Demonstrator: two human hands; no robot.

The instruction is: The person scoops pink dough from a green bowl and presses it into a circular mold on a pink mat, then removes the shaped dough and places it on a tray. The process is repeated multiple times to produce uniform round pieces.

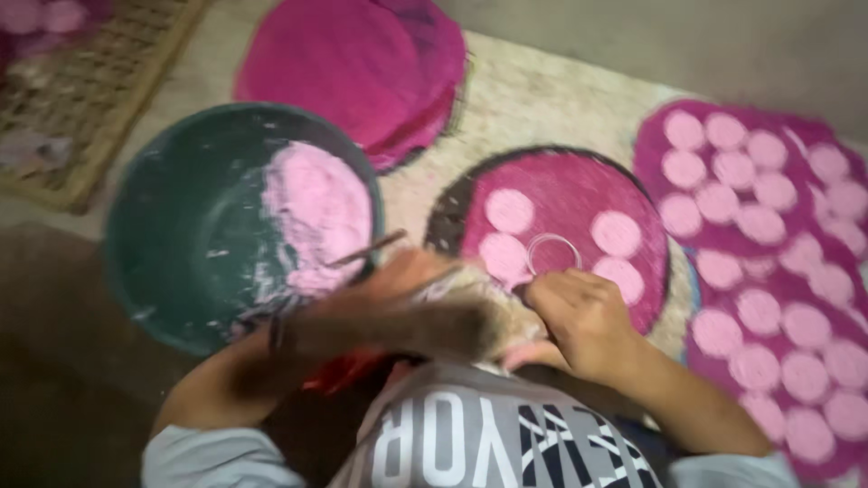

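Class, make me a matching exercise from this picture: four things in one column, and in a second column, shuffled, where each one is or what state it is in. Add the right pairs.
Things
1. green bowl
2. ring
3. stick
4. cloth-covered round board

Places or states
A. bare magenta, no discs on it, at the top of the picture
B. holds pale pink paste on its right side
C. leans over the bowl's right rim
D. lies on the round board among pink discs, just above the right hand

Pairs: 1-B, 2-D, 3-C, 4-A
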